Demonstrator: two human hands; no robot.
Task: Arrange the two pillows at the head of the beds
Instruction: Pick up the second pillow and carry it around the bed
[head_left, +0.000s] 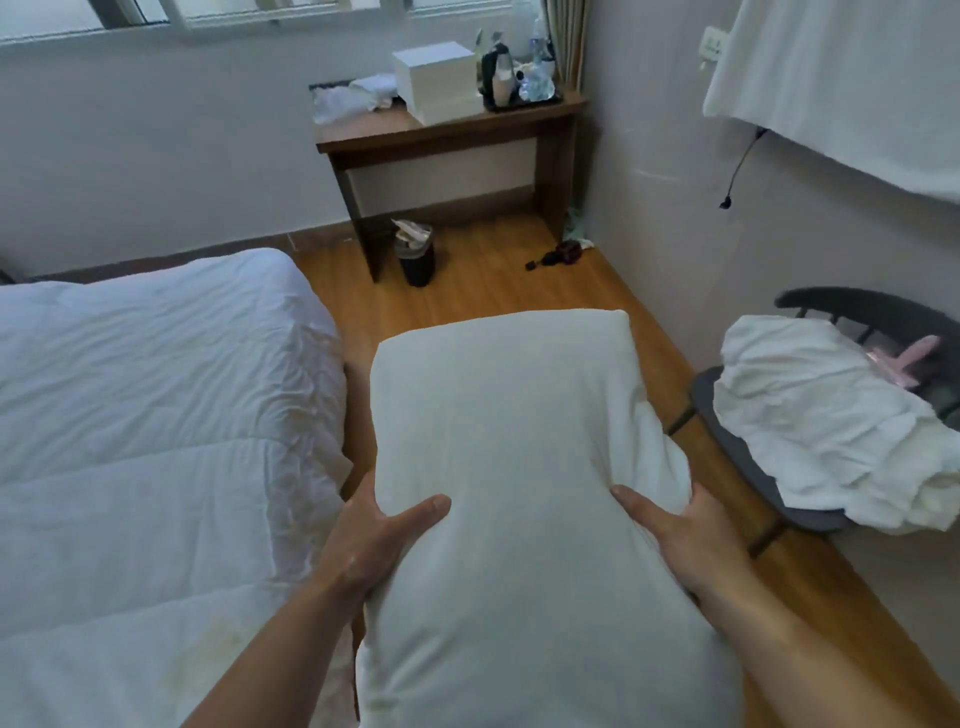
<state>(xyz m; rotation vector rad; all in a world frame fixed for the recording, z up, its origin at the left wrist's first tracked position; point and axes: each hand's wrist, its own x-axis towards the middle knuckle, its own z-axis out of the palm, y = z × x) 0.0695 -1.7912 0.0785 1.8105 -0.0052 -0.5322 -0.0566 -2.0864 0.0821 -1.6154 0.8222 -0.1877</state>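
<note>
A white pillow is held in front of me above the wooden floor, its long side pointing away. My left hand grips its left edge with the thumb on top. My right hand grips the right edge, bunching the cover there. A bed with a rumpled white duvet lies to the left, beside the pillow. No second pillow is in view, and the bed's head is out of frame.
A wooden desk with a white box and bottles stands against the far wall, a small black bin under it. A dark chair piled with white linen is on the right. Small dark items lie on the floor.
</note>
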